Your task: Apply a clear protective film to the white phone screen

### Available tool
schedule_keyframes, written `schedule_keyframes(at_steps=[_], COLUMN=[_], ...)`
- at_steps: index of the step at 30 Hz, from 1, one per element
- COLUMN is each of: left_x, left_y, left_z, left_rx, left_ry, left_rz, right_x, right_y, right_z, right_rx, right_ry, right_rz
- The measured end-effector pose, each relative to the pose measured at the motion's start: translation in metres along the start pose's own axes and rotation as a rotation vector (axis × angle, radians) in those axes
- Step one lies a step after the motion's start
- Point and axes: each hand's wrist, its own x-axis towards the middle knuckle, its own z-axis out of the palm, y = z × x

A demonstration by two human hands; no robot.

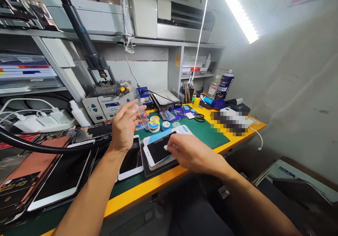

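A white phone (149,155) with a dark screen lies tilted across a white and blue packet (185,129) on a dark mat. Over its screen is my right hand (190,153), fingers closed around a small white wad (166,147) that touches or nearly touches the glass. Most of the wad is hidden by the fingers. My left hand (125,123) is raised to the left, gripping a clear screen protector (142,111) by its edges and holding it upright. Below that hand, a second white phone (130,172) lies face up.
Solder reels (153,125) stand behind the phones. Scissors (199,117), a yellow bottle (196,101) and a spray can (225,84) are farther back. A large white-framed tablet (60,179) and a thick black hose (52,148) occupy the left. The yellow bench edge (142,195) runs in front.
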Motion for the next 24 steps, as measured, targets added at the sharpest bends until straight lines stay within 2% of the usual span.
schedule_keyframes(at_steps=[3,4,5,7,10,13,14,15,16,18,21,24], left_x=[0.001,0.0,0.0,-0.002,-0.006,-0.008,-0.009,-0.009,-0.01,-0.013,-0.018,-0.024], left_y=[0.0,0.001,0.001,0.002,0.003,0.002,0.002,0.002,0.003,0.006,0.012,0.018], left_z=[-0.004,-0.006,-0.007,-0.009,-0.009,-0.006,-0.005,-0.003,-0.001,0.003,0.009,0.014], left_rx=[0.058,0.11,0.184,0.389,0.711,0.889,0.923,0.952,0.979,1.025,1.075,1.138], left_ry=[-0.038,-0.053,-0.068,-0.096,-0.167,-0.264,-0.292,-0.316,-0.338,-0.379,-0.437,-0.491], left_rz=[0.023,0.056,0.105,0.242,0.457,0.625,0.662,0.685,0.699,0.721,0.763,0.843], right_x=[-0.01,-0.014,-0.017,-0.02,-0.019,-0.018,-0.018,-0.019,-0.02,-0.02,-0.01,0.012], right_y=[-0.012,-0.013,-0.011,0.007,0.061,0.118,0.131,0.139,0.143,0.136,0.105,0.077], right_z=[-0.006,-0.013,-0.022,-0.045,-0.079,-0.102,-0.106,-0.108,-0.109,-0.107,-0.101,-0.098], right_rx=[0.198,0.253,0.287,0.281,0.177,-0.222,-0.368,-0.414,-0.412,-0.202,0.23,0.39], right_ry=[-0.425,-0.501,-0.52,-0.434,-0.163,0.163,0.271,0.341,0.391,0.416,0.37,0.331], right_rz=[-0.182,-0.215,-0.217,-0.15,0.055,0.198,0.201,0.213,0.222,0.242,0.181,0.074])
